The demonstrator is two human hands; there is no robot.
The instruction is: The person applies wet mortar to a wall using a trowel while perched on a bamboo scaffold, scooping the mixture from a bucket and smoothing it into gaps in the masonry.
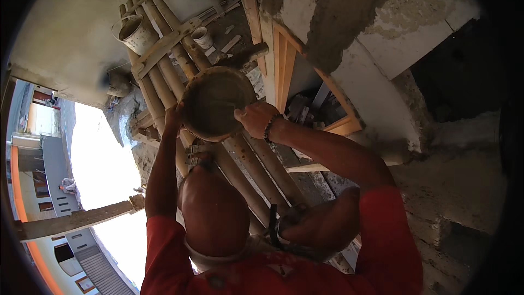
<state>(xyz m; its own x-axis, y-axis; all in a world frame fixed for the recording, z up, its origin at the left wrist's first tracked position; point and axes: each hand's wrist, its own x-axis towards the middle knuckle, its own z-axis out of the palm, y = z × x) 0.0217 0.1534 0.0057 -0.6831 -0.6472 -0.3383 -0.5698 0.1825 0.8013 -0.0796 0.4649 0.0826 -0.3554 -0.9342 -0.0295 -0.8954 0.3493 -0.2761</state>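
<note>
Your L grip [173, 118] is closed on the L rim of the bowl [217, 101]; your R grip [257, 121] is curled at its R edge, can't tell if it's got hold of anything. Bowl's btwn both, over the poles [248, 158], w/ a bucket [141, 38] farther off.

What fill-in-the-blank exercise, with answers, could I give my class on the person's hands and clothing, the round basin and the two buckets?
1. The person's ____ hand is at the left edge of the round basin.
2. A dark bracelet circles the person's ____ wrist.
3. The sleeves of the person's shirt are ____.
4. In the picture, the larger bucket is to the ____ of the smaller bucket.

Missing words: left; right; red; left.
</note>
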